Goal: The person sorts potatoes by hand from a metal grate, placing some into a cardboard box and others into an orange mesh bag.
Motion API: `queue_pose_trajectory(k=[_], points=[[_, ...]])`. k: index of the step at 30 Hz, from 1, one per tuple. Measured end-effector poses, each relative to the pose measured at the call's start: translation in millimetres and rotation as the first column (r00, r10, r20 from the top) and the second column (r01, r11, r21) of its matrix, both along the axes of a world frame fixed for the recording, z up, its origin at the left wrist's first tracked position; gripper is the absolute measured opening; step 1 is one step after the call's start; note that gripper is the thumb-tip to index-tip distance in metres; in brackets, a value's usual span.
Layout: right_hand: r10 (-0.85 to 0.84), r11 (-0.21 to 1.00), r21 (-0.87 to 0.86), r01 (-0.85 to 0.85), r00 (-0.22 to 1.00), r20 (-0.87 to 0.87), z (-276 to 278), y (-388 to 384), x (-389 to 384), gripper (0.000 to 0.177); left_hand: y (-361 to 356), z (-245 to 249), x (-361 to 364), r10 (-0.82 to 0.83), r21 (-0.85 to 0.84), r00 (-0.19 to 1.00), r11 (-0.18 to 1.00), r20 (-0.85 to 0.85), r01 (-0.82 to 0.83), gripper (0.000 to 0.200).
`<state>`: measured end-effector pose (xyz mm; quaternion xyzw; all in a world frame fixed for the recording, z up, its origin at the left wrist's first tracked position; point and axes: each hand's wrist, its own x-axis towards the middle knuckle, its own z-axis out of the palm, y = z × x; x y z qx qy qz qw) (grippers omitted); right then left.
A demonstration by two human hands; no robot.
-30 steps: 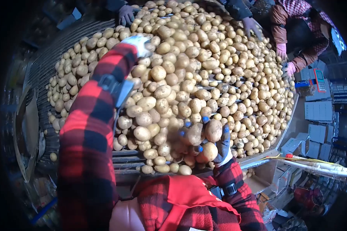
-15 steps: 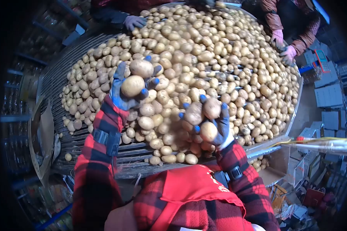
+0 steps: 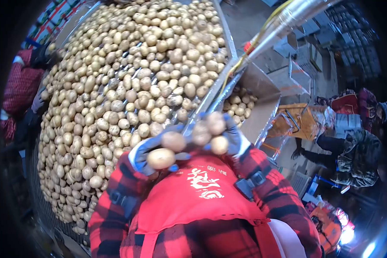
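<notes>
The left hand, gloved, held two potatoes, one above the other, with its blue-tipped fingers curled around them. The right hand, also gloved, held three potatoes in a cluster, with its fingers partly behind them.

Position change: in the preceding frame, the left hand was raised over the heap, well apart from the right hand. Both hands were now close together in front of the upper part of the red apron, the left-hand load just beside the right-hand load. The number of potatoes visible in each hand was unchanged.

View change: the view had turned to the person's right. The potato heap now occupied the left and upper-left area, spread over the slatted table. The box, holding loose potatoes, had moved from the lower right to just beyond the right hand, beside the table rim. The wrapped pole ran toward the upper right. A person in patterned red clothing was at the left edge. A person in camouflage clothing had come into view at the right.
</notes>
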<state>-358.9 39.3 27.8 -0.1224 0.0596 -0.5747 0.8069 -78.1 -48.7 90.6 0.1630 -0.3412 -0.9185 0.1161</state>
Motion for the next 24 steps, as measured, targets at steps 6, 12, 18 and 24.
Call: queue_pose_trajectory(k=[6,12,18,24], points=[[-0.023,0.589,0.4,0.703,0.509,-0.861,0.8,68.1,-87.6,0.049,-7.6,-47.7,-137.4,-0.157,0.624,0.984,0.763,-0.078,0.172,0.066],[-0.175,0.838,0.437,0.326,0.92,-0.351,9.4,54.6,-60.4,0.048,6.2,-44.9,-196.3,-0.179,0.331,0.984,0.927,-0.021,0.175,0.07],[-0.232,0.923,0.298,0.244,0.97,-0.076,-37.9,81.7,-78.2,0.062,30.9,-37.1,-205.5,-0.26,0.246,0.949,0.946,0.181,0.212,0.068],[-0.256,0.852,0.512,0.115,0.942,0.216,-63.4,128.2,-111.6,0.07,27.1,-47.6,-187.5,-0.239,0.266,0.969,0.94,0.061,0.215,0.091]])
